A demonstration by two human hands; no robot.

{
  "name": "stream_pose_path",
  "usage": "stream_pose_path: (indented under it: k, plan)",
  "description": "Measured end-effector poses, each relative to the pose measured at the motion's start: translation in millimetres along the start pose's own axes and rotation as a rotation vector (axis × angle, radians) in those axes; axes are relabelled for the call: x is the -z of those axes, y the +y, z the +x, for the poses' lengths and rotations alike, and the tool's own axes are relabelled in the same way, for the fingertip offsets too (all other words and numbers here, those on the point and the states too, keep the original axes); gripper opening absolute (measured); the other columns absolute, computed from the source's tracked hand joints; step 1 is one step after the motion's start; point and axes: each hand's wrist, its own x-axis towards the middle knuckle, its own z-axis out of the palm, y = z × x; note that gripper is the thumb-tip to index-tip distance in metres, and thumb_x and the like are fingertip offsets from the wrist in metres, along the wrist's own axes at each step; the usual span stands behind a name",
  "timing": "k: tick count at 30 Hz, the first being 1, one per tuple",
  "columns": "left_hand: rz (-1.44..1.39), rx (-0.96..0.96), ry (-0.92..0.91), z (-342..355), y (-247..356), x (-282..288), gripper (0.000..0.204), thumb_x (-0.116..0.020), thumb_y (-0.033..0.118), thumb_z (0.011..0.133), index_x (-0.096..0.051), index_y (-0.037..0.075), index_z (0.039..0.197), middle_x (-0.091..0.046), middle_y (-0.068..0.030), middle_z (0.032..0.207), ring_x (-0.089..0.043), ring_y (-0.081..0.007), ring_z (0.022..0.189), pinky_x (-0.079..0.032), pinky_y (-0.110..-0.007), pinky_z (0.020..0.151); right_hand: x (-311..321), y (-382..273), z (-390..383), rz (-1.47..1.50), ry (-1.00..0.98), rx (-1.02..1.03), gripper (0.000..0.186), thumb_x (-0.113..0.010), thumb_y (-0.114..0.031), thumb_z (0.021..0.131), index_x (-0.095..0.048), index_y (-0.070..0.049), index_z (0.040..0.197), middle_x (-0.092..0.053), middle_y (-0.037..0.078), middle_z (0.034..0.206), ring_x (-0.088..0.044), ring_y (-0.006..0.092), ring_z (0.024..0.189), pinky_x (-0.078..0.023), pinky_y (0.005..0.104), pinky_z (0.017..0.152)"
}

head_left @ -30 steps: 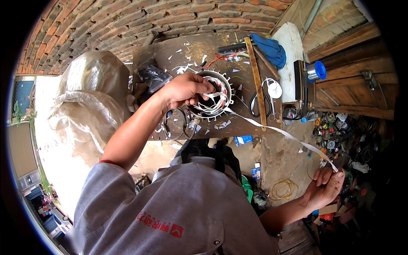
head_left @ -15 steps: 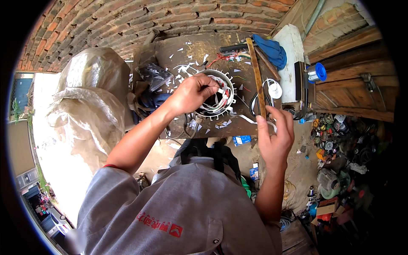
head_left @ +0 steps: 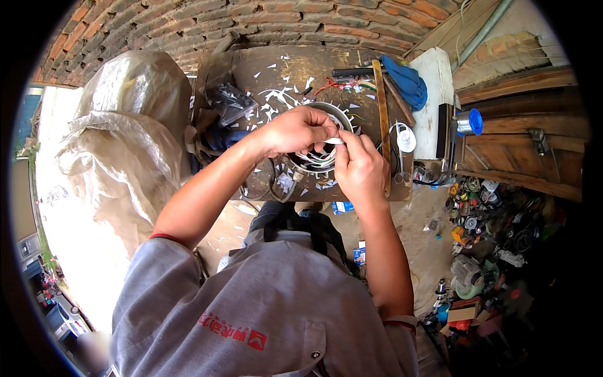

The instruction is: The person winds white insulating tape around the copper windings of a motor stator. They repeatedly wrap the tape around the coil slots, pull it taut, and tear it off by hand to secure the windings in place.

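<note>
A rough brick wall (head_left: 276,28) backs the work area, and a worn brown table (head_left: 339,56) stands in front of it. The left hand (head_left: 301,131) is over the table, thumb and forefinger pinching a white strip (head_left: 334,141). The right hand (head_left: 361,163) meets it from the other side, thumb and fingertips closed together on the same strip; the remaining fingers are curled in. Both hands are above a round grey metal housing (head_left: 314,168), which stands on the table near its front edge and is partly covered by them. Wires (head_left: 312,158) lie coiled inside the housing; whether the strip touches them cannot be told.

White paper scraps (head_left: 286,182) are scattered around the housing. To its left is a clear plastic bag (head_left: 231,103) with dark contents. To its right are a long wooden strip (head_left: 382,113), a white roll (head_left: 406,141) and, near the table's edge, a small pair of scissors (head_left: 400,178). Red wires (head_left: 330,86) lie behind the housing, and a blue cloth item (head_left: 408,81) is at the far right corner.

Beyond the table, a large translucent sack (head_left: 125,125) stands at left; at right, a heap of mixed parts (head_left: 490,213) covers the floor, with a green motor (head_left: 468,276) among them
</note>
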Motion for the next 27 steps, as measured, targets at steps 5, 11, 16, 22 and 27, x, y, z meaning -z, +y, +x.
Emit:
stream_pose_path:
  k: [5,11,16,22,27]
  plan:
    - [0.108,0.009,-0.087,-8.4,14.1,6.8,0.018,-0.058,0.022,0.101,-0.063,0.006,0.106,-0.06,0.0031,0.081,-0.049,-0.0032,0.064,-0.041,-0.02,0.056,27.2,22.1,13.7,0.687,-0.419,-0.348,0.02,-0.064,-0.018,0.094,-0.071,0.001,0.089,-0.059,0.001,0.066,-0.049,0.0063,0.063,-0.04,0.0274,0.057]
    - [0.364,-0.262,-0.159,-13.0,5.7,3.5,0.028,-0.069,0.017,0.089,-0.062,0.003,0.112,-0.063,-0.0035,0.088,-0.058,-0.0131,0.07,-0.048,-0.03,0.063,37.2,21.6,23.7,0.772,-0.435,-0.376,0.018,-0.064,-0.014,0.093,-0.07,0.003,0.088,-0.065,-0.001,0.075,-0.053,0.0052,0.069,-0.043,0.0256,0.062]
    - [0.703,-0.307,0.36,-5.8,-9.1,-25.7,0.027,-0.067,0.011,0.079,-0.064,-0.002,0.103,-0.067,-0.0239,0.092,-0.066,-0.0403,0.087,-0.052,-0.046,0.076,25.9,6.4,13.2,0.432,-0.161,-0.106,0.011,-0.066,-0.01,0.09,-0.069,0.001,0.09,-0.069,0.013,0.077,-0.063,0.0198,0.06,-0.047,0.0326,0.057]
    - [1.027,0.005,0.292,-1.8,6.5,-27.5,0.022,-0.065,0.019,0.081,-0.07,-0.001,0.09,-0.069,-0.0231,0.083,-0.068,-0.0411,0.083,-0.054,-0.049,0.075,23.3,3.5,0.5,0.049,0.088,0.229,0.011,-0.069,-0.01,0.086,-0.069,-0.001,0.093,-0.063,0.011,0.07,-0.063,0.0283,0.056,-0.047,0.0379,0.049]
    - [1.184,0.041,0.264,6.2,0.3,-31.8,0.023,-0.066,0.025,0.082,-0.072,0.002,0.086,-0.069,-0.0195,0.08,-0.068,-0.0388,0.08,-0.055,-0.048,0.07,23.5,7.0,-14.4,-0.178,0.17,0.251,0.01,-0.069,-0.007,0.084,-0.069,-0.001,0.091,-0.059,0.008,0.065,-0.06,0.028,0.051,-0.047,0.0378,0.047]
